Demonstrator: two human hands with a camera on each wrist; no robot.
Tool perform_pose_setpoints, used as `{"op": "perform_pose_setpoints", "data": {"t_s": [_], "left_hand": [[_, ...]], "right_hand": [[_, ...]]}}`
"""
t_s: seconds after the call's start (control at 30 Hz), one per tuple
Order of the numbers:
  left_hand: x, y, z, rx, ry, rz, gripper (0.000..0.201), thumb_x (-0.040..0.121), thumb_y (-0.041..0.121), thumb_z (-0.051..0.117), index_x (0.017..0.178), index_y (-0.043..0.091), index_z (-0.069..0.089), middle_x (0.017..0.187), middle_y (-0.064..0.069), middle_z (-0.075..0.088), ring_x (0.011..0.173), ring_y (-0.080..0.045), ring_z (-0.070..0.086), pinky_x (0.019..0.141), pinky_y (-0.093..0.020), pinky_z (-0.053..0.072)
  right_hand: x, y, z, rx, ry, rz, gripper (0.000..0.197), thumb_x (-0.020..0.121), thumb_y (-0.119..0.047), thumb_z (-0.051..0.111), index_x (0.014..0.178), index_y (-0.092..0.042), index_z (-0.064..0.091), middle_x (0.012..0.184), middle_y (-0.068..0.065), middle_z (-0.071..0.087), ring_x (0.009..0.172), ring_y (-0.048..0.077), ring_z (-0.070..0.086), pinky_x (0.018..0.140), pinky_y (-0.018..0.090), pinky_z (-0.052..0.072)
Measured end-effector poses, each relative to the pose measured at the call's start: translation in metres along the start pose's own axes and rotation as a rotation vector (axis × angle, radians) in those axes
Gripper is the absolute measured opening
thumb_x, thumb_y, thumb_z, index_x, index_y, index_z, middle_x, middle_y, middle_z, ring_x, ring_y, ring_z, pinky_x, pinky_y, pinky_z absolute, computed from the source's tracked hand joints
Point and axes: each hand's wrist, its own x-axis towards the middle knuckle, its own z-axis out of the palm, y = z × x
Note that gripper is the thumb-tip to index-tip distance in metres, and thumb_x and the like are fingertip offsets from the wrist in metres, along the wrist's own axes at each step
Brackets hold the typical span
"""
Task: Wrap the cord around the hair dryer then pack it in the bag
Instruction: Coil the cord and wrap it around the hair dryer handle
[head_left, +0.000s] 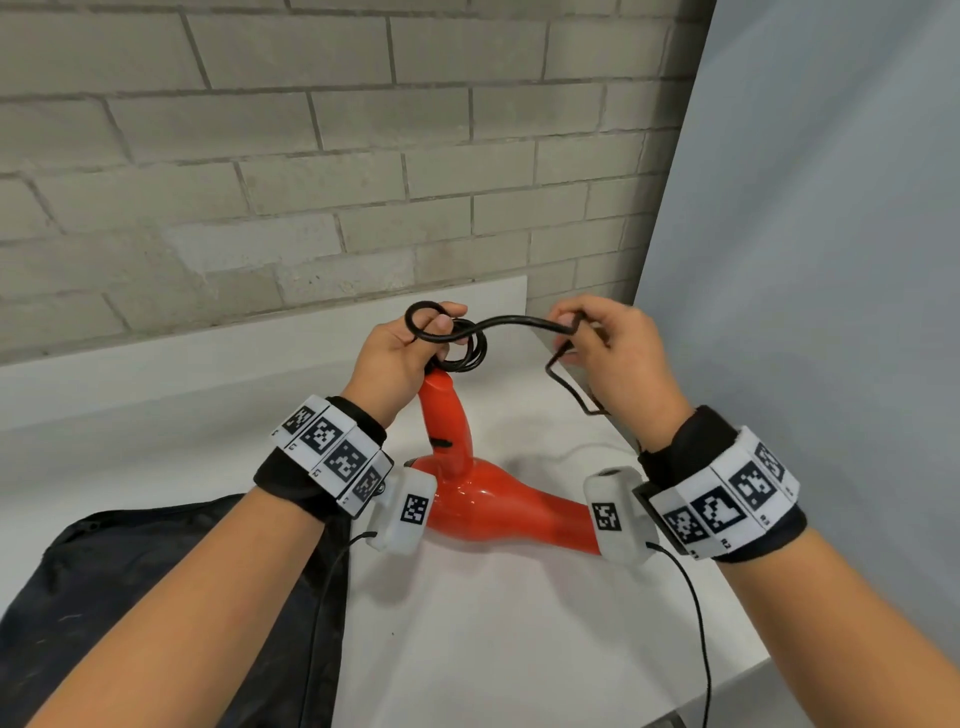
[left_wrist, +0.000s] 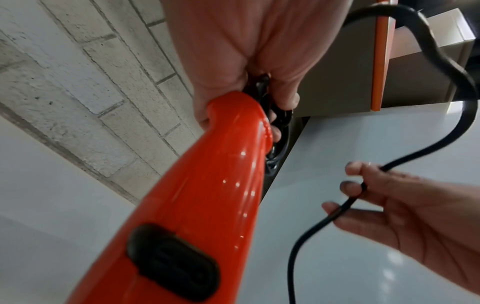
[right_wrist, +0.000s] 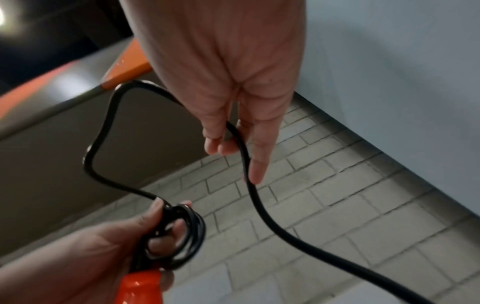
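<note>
The red hair dryer (head_left: 493, 504) stands on the white table with its handle (left_wrist: 207, 185) pointing up. My left hand (head_left: 410, 353) grips the handle's top together with several black cord loops (right_wrist: 179, 232) coiled round its fingers. From those loops the black cord (head_left: 519, 322) arcs right to my right hand (head_left: 602, 353), which pinches it between thumb and fingers (right_wrist: 223, 139). Below that hand the cord (right_wrist: 298, 236) hangs loose toward the table. The black bag (head_left: 171, 597) lies flat at the lower left, beside the dryer.
A grey brick wall (head_left: 311, 156) rises behind the table. A pale blue panel (head_left: 831, 260) closes the right side. The table's right edge (head_left: 743, 675) is near my right forearm. A thin black wire (head_left: 696, 623) runs from each wrist camera.
</note>
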Motion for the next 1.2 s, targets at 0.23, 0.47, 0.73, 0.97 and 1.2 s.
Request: {"op": "perform_pose_setpoints", "data": {"t_s": [0.23, 0.47, 0.73, 0.97, 1.2], "left_hand": [[-0.004, 0.004, 0.001, 0.08, -0.001, 0.038, 0.022, 0.093, 0.015, 0.045, 0.106, 0.005, 0.061, 0.072, 0.005, 0.063, 0.064, 0.003, 0.06, 0.064, -0.009, 0.045], [-0.002, 0.006, 0.004, 0.094, -0.089, 0.013, 0.017, 0.092, 0.016, 0.046, 0.099, 0.01, 0.061, 0.07, -0.006, 0.057, 0.061, -0.005, 0.052, 0.061, -0.014, 0.041], [-0.002, 0.01, 0.002, 0.184, -0.177, 0.017, 0.022, 0.092, 0.009, 0.044, 0.1, 0.0, 0.062, 0.062, 0.003, 0.049, 0.063, 0.003, 0.047, 0.061, -0.006, 0.038], [0.006, 0.0, -0.003, 0.211, -0.204, 0.048, 0.026, 0.075, 0.054, 0.047, 0.084, 0.038, 0.065, 0.071, 0.005, 0.059, 0.068, -0.003, 0.054, 0.066, -0.016, 0.043], [0.01, -0.005, -0.002, 0.138, -0.182, -0.002, 0.021, 0.079, 0.039, 0.047, 0.085, 0.027, 0.063, 0.045, 0.011, 0.052, 0.049, 0.001, 0.046, 0.052, -0.01, 0.036]], "right_hand": [[-0.01, 0.016, 0.011, 0.173, -0.266, 0.156, 0.034, 0.091, -0.001, 0.045, 0.075, -0.026, 0.061, 0.077, 0.001, 0.06, 0.072, 0.006, 0.063, 0.073, 0.021, 0.055], [0.0, -0.001, 0.024, 0.402, -0.129, 0.015, 0.032, 0.088, 0.007, 0.048, 0.075, -0.018, 0.062, 0.076, 0.001, 0.06, 0.069, 0.004, 0.058, 0.067, 0.013, 0.052], [0.037, -0.045, 0.013, 0.708, -0.118, -0.162, 0.014, 0.084, -0.007, 0.049, 0.082, -0.015, 0.06, 0.078, -0.005, 0.064, 0.085, 0.014, 0.064, 0.079, 0.022, 0.056], [0.029, -0.029, 0.023, 0.592, -0.185, -0.116, 0.021, 0.088, 0.002, 0.046, 0.093, -0.015, 0.057, 0.092, -0.001, 0.058, 0.09, 0.009, 0.06, 0.086, 0.024, 0.053], [0.024, 0.052, 0.038, -0.203, -0.629, 0.405, 0.048, 0.09, -0.007, 0.051, 0.136, -0.014, 0.038, 0.124, 0.008, 0.051, 0.095, 0.019, 0.055, 0.065, 0.026, 0.05]]}}
